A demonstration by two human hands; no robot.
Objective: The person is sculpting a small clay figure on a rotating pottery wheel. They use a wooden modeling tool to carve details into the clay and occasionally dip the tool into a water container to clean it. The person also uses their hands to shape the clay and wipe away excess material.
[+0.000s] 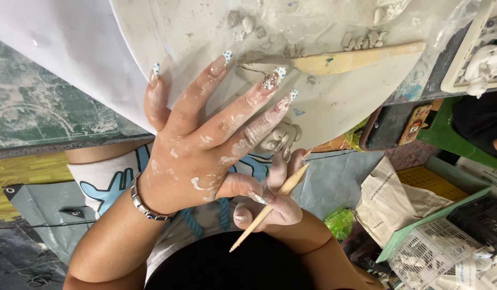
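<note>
L hand (pixel 197 156): I see it spread flat, palm down, fingers (pixel 248 102) released and fanned over the edge of the round board; grasps nothing. Reads to me as a brace, steadying the board and shielding the piece under the fingertips.

R hand (pixel 272 207): under the L, palm up, fingers clenched on the wooden stick w/ thumb and forefinger, pen-style. That grip gives fine tip control.

Wooden stick (pixel 267 209): thin, pointed, tilted; upper end aims toward the clay figure, lower end points back at the body.

Clay figure (pixel 280 137): small pale lump w/ rounded bumps, at the near rim of the board, just beside the L fingertips and above the R hand. Partly hidden by fingers, so I can't tell if the stick touches it.

Round board (pixel 168 37): grey-white, clay-smeared, lies on the bench (pixel 39 107); overhangs toward the lap, which keeps the work close.

Wooden modelling tool (pixel 345 60): flat blade, laid down on the board, well apart from both hands; within reach, not in use.

Clay scraps (pixel 248 24): small bits at far side of the board.

Bracelet (pixel 143 207): metal links, on L wrist.

Floor side: newspaper (pixel 388 201) and white basket (pixel 436 252) to the right, below bench level.
</note>
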